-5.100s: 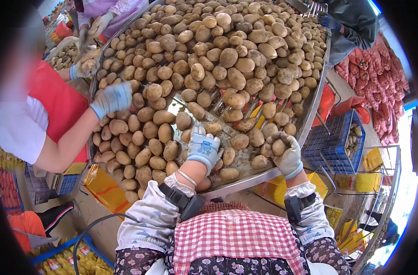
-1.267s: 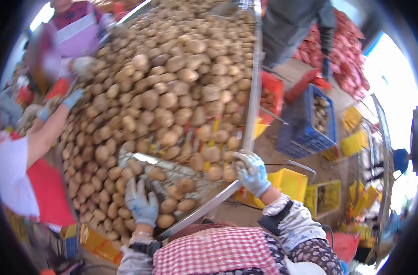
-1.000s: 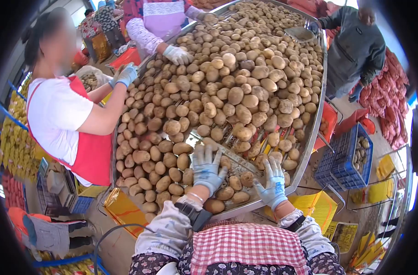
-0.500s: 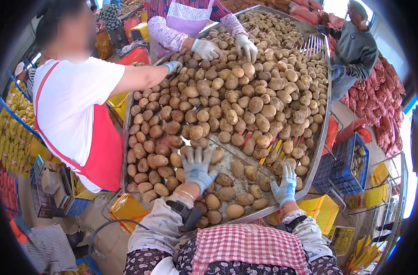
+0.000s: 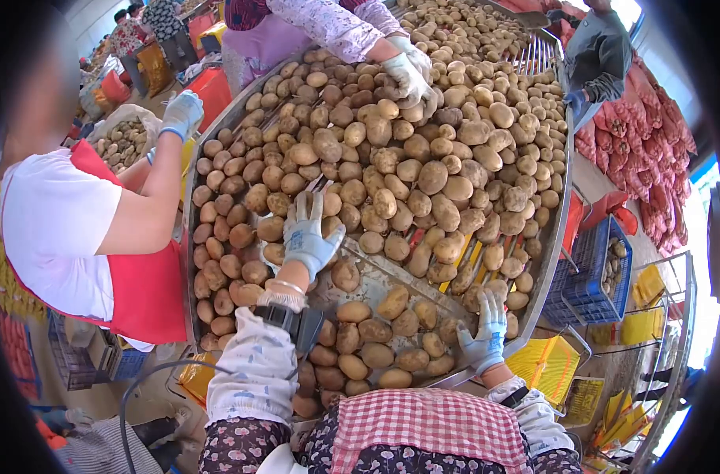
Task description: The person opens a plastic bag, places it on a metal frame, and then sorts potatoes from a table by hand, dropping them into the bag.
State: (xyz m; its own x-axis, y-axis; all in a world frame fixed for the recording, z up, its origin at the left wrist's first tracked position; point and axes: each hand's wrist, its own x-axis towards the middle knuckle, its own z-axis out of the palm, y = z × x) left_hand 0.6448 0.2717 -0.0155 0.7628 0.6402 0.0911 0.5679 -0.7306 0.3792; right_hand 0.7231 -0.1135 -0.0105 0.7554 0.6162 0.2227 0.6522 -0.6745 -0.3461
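Note:
A long metal sorting table (image 5: 551, 261) is heaped with brown potatoes (image 5: 423, 170). My left hand (image 5: 309, 233), in a grey and blue glove, reaches out over the pile with fingers spread, resting on potatoes at the left-middle. My right hand (image 5: 486, 328), gloved the same, lies flat with fingers apart near the table's right rim, touching potatoes there. Neither hand grips anything. Bare metal and roller bars show between the two hands.
A person in a white shirt and red apron (image 5: 151, 288) stands at the left with a gloved hand (image 5: 180, 114) raised. Another person's gloved hand (image 5: 411, 79) works the pile at the top. A blue crate (image 5: 593, 265) and red mesh sacks (image 5: 644, 150) sit at the right.
My left hand has stretched farther up the pile. My right hand stays near the right rim. The person at the left has pulled the arm back off the table.

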